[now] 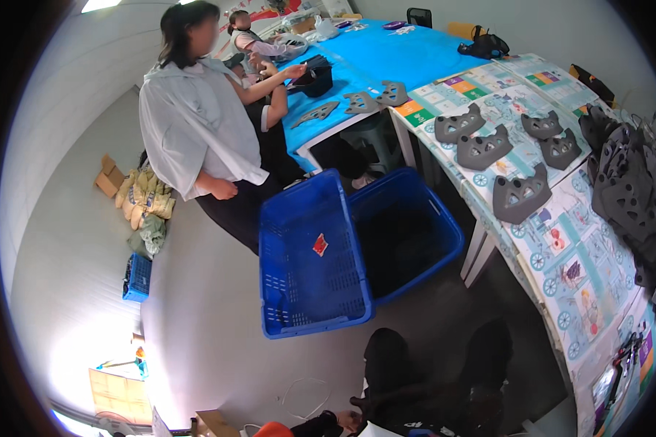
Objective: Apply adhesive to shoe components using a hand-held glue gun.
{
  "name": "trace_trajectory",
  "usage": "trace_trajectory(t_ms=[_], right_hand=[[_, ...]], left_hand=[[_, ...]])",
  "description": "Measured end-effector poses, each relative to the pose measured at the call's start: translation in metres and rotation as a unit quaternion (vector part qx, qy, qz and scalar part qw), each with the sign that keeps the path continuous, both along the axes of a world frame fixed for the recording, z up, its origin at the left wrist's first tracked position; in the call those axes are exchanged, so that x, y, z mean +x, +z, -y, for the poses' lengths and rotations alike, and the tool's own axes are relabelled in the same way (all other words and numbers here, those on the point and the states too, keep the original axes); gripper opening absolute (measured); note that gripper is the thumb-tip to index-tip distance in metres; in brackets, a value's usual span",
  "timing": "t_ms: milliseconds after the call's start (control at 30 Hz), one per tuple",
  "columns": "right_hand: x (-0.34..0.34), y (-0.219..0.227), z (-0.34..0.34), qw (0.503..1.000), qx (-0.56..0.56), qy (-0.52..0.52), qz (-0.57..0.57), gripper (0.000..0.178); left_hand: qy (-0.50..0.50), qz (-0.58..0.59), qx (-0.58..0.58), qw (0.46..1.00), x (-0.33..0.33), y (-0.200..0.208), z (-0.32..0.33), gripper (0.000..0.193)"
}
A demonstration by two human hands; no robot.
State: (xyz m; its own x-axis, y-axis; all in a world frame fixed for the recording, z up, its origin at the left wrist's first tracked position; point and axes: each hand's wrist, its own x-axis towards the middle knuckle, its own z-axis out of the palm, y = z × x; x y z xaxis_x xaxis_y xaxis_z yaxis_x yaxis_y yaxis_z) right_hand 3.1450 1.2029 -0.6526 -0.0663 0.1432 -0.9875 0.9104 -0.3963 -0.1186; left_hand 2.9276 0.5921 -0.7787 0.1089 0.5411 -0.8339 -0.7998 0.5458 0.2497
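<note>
At the lower edge, my left hand (348, 420) reaches in from a black sleeve, close to my dark-clothed legs (388, 360). Its fingers are small and partly hidden, so I cannot make out a grip or anything held. My right hand does not show. On the table to my right lie several dark grey, flat pieces with cut-out holes and pointed edges; the nearest such grey piece (521, 195) is by the table's left edge. A large heap of similar dark pieces (629, 193) sits at the far right.
A blue crate (268, 244) tilts against a blue tub (444, 218) on the floor ahead. A person (204, 124) in a pale top stands behind them; others sit by the blue-covered table (408, 54). Tools (619, 364) lie on the patterned table (554, 266) at right.
</note>
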Motion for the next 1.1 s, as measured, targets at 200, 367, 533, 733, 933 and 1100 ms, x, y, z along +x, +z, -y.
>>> trace_trajectory(t_ms=[200, 367, 533, 733, 933, 1100], right_hand=[[0.032, 0.053, -0.011, 0.984, -0.173, 0.049, 0.008, 0.045], [-0.043, 0.15, 0.029, 0.953, -0.092, 0.286, 0.05, 0.033], [-0.132, 0.236, 0.045, 0.701, 0.313, 0.623, -0.153, 0.036], [-0.361, 0.37, 0.122, 0.298, 0.596, 0.434, -0.606, 0.065], [-0.433, 0.451, 0.182, 0.103, 0.629, 0.317, -0.702, 0.081], [-0.399, 0.455, 0.174, 0.162, -0.052, 0.475, -0.863, 0.063]], left_hand=[[0.101, 0.014, 0.054, 0.993, -0.034, 0.068, 0.02, 0.033], [0.066, 0.026, 0.007, 0.997, -0.033, 0.093, 0.026, 0.032], [-0.147, -0.136, 0.039, 0.979, -0.098, 0.104, 0.042, 0.028], [-0.116, -0.547, -0.049, 0.827, -0.226, 0.262, -0.047, 0.035], [0.137, -0.615, 0.13, 0.765, -0.224, 0.411, -0.141, 0.075], [0.107, -0.666, 0.117, 0.729, -0.18, 0.429, -0.161, 0.075]])
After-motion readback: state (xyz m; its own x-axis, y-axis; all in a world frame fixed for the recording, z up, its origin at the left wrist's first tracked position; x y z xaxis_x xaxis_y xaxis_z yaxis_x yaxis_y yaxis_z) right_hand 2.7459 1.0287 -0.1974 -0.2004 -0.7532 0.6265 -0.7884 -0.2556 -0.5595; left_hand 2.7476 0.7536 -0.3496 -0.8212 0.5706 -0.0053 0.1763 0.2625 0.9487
